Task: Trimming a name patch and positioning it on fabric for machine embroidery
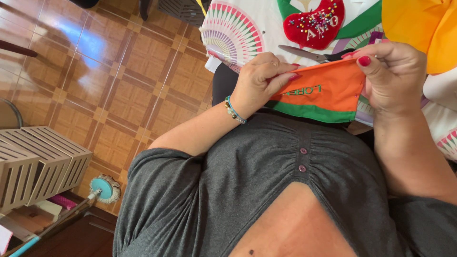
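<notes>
Both my hands hold a small orange cloth piece [328,90] with a green band along one edge and green stitched lettering. My left hand [261,82] pinches its left end between thumb and fingers; a beaded bracelet sits on that wrist. My right hand [396,78], with red-painted nails, grips the right end. The cloth is stretched flat between them, just above my grey top. Behind the cloth, a pair of scissors [304,53] lies on the table, partly hidden by my hands.
A red heart-shaped pincushion [314,23] full of pins rests on a fan-patterned tablecloth [235,33]. Yellow-orange fabric [421,28] lies at the top right. Left of me are a brown tiled floor [119,90], slatted crates [38,162] and a teal-headed mop [102,188].
</notes>
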